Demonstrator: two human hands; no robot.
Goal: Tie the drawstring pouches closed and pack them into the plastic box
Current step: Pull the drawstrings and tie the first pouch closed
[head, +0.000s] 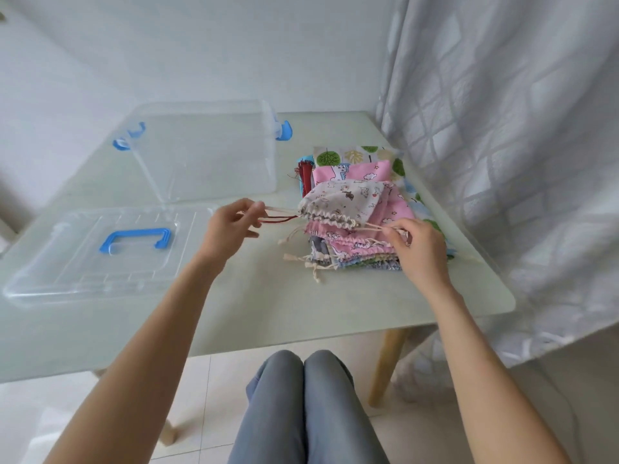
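Knees (pixel 301 396) sit closest, below the counter (pixel 268 313) edge. Beyond them, the beige pouch (pixel 341 202) lies atop the pouch stack (pixel 355 249), between both hands, its gathered mouth running left-right. Left hand (pixel 227 229) pinches the cords (pixel 281 216) drawn out leftward; right hand (pixel 418 249) pinches the opposite cord, just beside the mouth. Open plastic box (pixel 207 152) stands beyond the left hand, lid (pixel 93 256) left of it; the counter edge runs near the right hand.

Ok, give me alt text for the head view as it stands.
Both hands pull the cords of a beige printed pouch atop a stack of pouches: left hand, right hand. A clear plastic box and its blue-handled lid sit left.
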